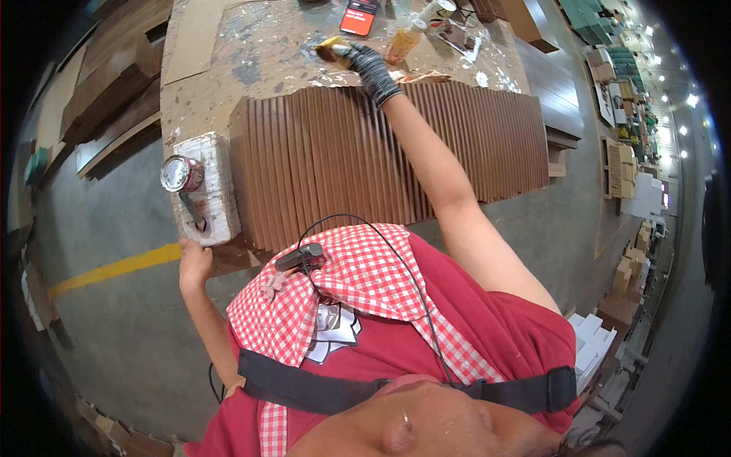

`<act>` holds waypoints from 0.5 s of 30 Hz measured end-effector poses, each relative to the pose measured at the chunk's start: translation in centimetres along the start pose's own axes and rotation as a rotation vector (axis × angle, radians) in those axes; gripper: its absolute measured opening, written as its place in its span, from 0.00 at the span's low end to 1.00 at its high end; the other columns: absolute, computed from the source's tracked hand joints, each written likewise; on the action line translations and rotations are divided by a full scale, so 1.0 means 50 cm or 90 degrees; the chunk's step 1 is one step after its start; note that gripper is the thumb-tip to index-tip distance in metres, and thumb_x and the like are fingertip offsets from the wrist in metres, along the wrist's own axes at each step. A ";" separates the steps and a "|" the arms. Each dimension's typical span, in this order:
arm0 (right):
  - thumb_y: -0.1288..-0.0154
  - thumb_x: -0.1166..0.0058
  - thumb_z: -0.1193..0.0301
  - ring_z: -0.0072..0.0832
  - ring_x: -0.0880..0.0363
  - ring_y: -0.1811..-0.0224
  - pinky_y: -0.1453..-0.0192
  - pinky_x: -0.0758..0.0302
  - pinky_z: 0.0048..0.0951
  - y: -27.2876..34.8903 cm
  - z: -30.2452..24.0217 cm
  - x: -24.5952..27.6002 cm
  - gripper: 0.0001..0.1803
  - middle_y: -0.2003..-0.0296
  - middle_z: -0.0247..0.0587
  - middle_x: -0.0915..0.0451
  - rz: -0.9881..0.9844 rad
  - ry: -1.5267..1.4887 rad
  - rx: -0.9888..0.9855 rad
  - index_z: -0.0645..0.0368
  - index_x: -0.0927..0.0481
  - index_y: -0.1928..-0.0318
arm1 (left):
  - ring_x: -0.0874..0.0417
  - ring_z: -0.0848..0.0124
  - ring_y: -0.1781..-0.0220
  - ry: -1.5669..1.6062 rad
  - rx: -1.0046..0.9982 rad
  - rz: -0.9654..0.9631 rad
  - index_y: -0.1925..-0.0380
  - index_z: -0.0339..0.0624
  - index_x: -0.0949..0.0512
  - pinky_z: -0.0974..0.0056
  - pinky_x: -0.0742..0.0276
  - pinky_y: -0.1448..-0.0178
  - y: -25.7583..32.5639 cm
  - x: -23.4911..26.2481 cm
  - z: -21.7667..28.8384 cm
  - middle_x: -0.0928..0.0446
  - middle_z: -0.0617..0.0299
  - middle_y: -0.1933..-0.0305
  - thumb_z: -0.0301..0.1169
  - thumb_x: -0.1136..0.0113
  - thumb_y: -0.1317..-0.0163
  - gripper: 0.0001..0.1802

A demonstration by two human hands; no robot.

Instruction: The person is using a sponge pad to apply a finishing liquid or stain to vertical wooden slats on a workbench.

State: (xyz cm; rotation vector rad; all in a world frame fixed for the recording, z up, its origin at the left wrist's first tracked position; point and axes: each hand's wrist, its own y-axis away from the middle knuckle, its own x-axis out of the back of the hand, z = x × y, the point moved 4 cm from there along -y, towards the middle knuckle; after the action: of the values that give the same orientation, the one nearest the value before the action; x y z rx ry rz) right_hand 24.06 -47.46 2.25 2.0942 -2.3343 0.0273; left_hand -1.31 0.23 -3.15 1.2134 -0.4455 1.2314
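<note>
My right hand (369, 70), in a grey knitted glove, reaches over the table past the brown strips. Its fingers are closed on a yellow sponge (329, 50) with a dark brown stained face. Below that arm lies a wide row of brown wooden strips (327, 160), packed side by side. At the left, my bare left hand (196, 260) is closed at the near corner of a paint-smeared white block (218, 171); some of its fingers are hidden. An open paint can (183, 175) and a flat-handled tool (192, 210) rest on the block.
A phone with a lit red screen (359, 18) lies on the stained tabletop (251, 46), near a bottle of amber liquid (403, 44) and a second bottle (438, 11). Brown panels (114, 76) stand at the left; more boards (552, 84) are stacked at the right.
</note>
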 end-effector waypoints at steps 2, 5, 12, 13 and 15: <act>0.41 0.34 0.57 0.23 0.21 0.58 0.50 0.24 0.27 -0.097 0.052 0.038 0.29 0.58 0.37 0.18 0.028 0.084 0.036 0.65 0.22 0.46 | 0.29 0.39 0.40 -0.027 -0.082 0.027 0.42 0.22 0.38 0.48 0.35 0.35 0.001 0.002 0.001 0.32 0.25 0.43 0.27 0.52 0.43 0.28; 0.35 0.41 0.62 0.17 0.24 0.62 0.52 0.27 0.23 -0.181 0.062 0.098 0.14 0.64 0.26 0.18 -0.012 0.206 0.158 0.57 0.16 0.54 | 0.31 0.44 0.36 -0.019 -0.186 0.063 0.39 0.38 0.32 0.49 0.36 0.33 -0.003 0.002 0.025 0.33 0.37 0.37 0.31 0.51 0.41 0.27; 0.52 0.29 0.56 0.43 0.21 0.53 0.44 0.27 0.38 -0.195 0.000 0.075 0.29 0.58 0.52 0.20 0.186 0.665 0.259 0.57 0.19 0.51 | 0.24 0.39 0.46 -0.006 -0.034 0.094 0.53 0.20 0.35 0.47 0.28 0.41 -0.013 -0.034 0.009 0.27 0.27 0.50 0.28 0.49 0.46 0.23; 0.53 0.29 0.53 0.44 0.23 0.49 0.42 0.28 0.39 -0.208 0.015 0.080 0.31 0.55 0.53 0.21 0.147 0.756 0.202 0.54 0.19 0.50 | 0.24 0.39 0.46 -0.002 -0.024 0.092 0.53 0.20 0.35 0.47 0.28 0.41 -0.009 -0.032 0.022 0.27 0.27 0.50 0.28 0.49 0.46 0.23; 0.55 0.31 0.47 0.47 0.28 0.41 0.36 0.32 0.40 -0.218 0.034 0.063 0.33 0.48 0.56 0.25 0.071 0.870 0.077 0.48 0.19 0.48 | 0.23 0.38 0.48 0.041 0.033 0.104 0.50 0.20 0.40 0.46 0.28 0.42 0.010 -0.016 0.043 0.27 0.26 0.51 0.29 0.49 0.45 0.26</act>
State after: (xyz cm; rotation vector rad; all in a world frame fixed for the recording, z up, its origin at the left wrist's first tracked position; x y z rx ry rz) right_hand 34.57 -51.78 0.68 1.1753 -1.5116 1.1694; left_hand -1.36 -2.09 -2.81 1.1961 -0.4749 1.4251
